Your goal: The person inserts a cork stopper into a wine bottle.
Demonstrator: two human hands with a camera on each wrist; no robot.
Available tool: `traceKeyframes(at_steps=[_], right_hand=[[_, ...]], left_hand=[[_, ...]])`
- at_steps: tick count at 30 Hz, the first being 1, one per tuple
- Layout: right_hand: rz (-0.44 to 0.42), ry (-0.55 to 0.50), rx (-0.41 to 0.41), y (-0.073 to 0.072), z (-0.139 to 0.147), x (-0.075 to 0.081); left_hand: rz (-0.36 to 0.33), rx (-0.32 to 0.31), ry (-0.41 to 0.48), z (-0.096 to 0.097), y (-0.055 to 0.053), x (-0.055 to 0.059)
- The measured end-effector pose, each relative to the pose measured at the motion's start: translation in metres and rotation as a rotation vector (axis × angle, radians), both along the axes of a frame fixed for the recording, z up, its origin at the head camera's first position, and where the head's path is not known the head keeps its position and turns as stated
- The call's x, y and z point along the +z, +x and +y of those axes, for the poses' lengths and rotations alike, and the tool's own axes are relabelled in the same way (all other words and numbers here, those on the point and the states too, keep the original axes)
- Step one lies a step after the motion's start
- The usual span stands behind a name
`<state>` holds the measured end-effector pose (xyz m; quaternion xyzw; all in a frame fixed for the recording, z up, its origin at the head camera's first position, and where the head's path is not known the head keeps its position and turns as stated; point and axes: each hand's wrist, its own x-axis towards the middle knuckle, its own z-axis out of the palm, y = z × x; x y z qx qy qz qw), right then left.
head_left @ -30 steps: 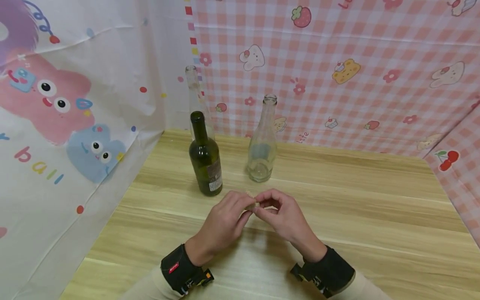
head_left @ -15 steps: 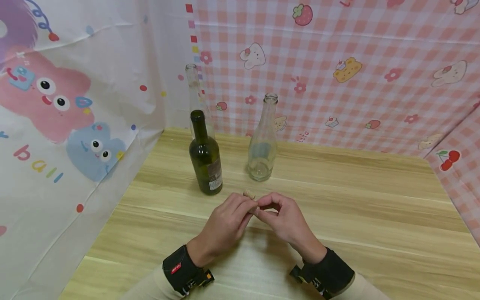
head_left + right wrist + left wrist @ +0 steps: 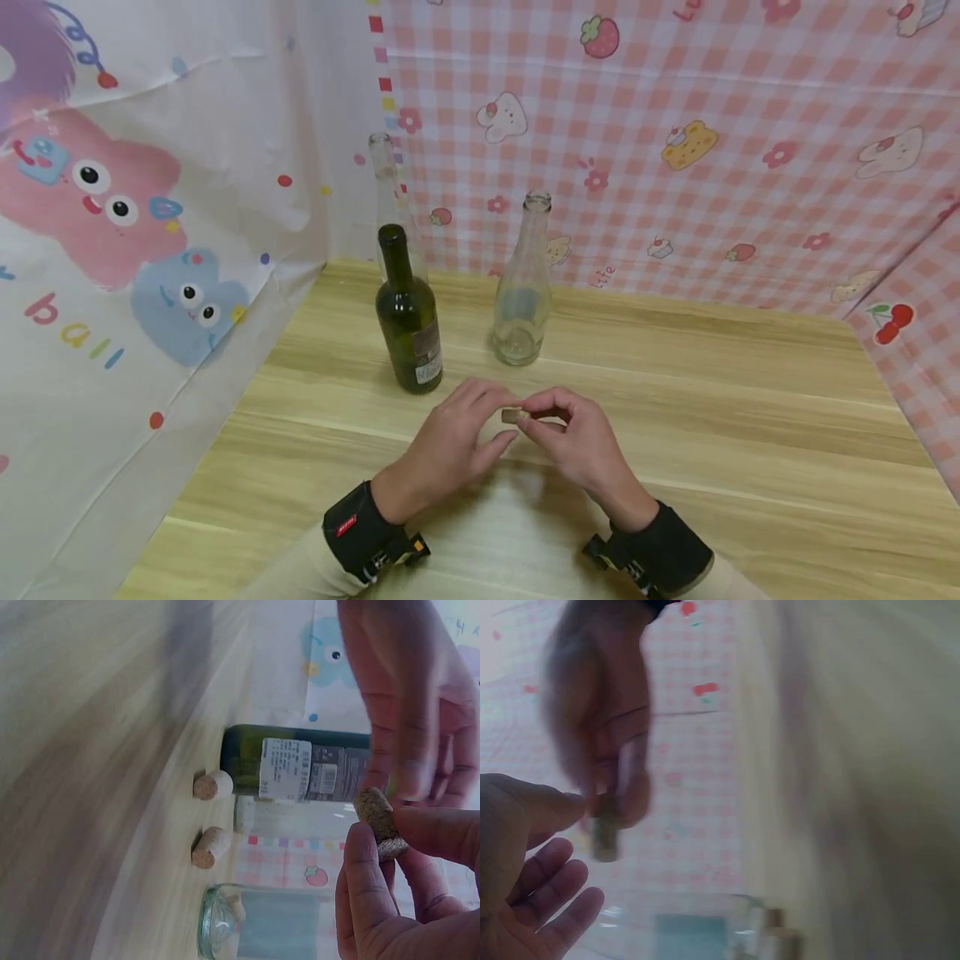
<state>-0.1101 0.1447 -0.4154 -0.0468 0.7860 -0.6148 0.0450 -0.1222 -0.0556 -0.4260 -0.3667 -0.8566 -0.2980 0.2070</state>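
In the head view my right hand [image 3: 581, 442] pinches a small light-brown cork [image 3: 512, 416] between thumb and fingertips, over the table in front of the bottles. My left hand [image 3: 450, 446] is beside it with thumb and fingers spread apart, the fingertips right by the cork's left end. The right wrist view shows the pinched cork's speckled side [image 3: 377, 814]. Beyond it, one loose cork [image 3: 214, 785] lies near the dark green wine bottle [image 3: 247, 761] and another cork [image 3: 212, 847] lies beside it. The hands hide these loose corks in the head view.
Behind the hands stand the green bottle [image 3: 408, 333] at left and a clear glass bottle [image 3: 522, 317] to its right. A second clear bottle [image 3: 381, 154] is partly hidden behind the green one. Patterned cloth walls [image 3: 637, 125] enclose the wooden table [image 3: 712, 400].
My left thumb and fingers, earlier closed at the cork together with the right hand, have spread apart and let go. The cork now shows in the right fingertips. The loose cork behind is hidden again.
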Motion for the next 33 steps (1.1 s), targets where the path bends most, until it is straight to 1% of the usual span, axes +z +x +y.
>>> traceKeyframes(at_steps=[2,5,7,10,13,15,19,21,23,26,31,33], right_hand=[[0.002,0.014,-0.01,0.0,0.003,0.0],[-0.004,0.021,-0.022,0.001,0.006,0.002],[-0.009,0.021,-0.024,0.002,0.006,0.002],[-0.02,0.009,-0.023,0.004,0.007,0.002],[-0.024,0.011,-0.025,0.005,0.008,0.002],[-0.025,0.009,-0.029,0.006,0.008,0.002],[-0.032,0.013,-0.035,0.008,0.009,0.002],[-0.038,0.013,-0.036,0.009,0.009,0.001],[-0.042,0.015,-0.038,0.01,0.01,0.001],[-0.043,0.012,-0.038,0.011,0.011,0.002],[-0.043,0.019,-0.04,0.011,0.012,0.004],[-0.04,0.02,-0.039,0.011,0.013,0.005]], left_hand=[[-0.003,0.009,0.056,0.003,-0.006,0.009],[-0.012,0.051,0.168,0.008,-0.016,0.023],[-0.053,0.083,0.257,0.012,-0.024,0.032],[-0.136,0.122,0.388,0.018,-0.037,0.043],[-0.21,0.146,0.474,0.025,-0.052,0.05],[-0.256,0.165,0.512,0.029,-0.063,0.053],[-0.357,0.199,0.588,0.038,-0.083,0.057],[-0.402,0.206,0.619,0.042,-0.092,0.057],[-0.43,0.204,0.639,0.045,-0.1,0.058],[-0.444,0.205,0.653,0.051,-0.112,0.058],[-0.428,0.215,0.677,0.063,-0.131,0.06],[-0.422,0.22,0.69,0.068,-0.136,0.061]])
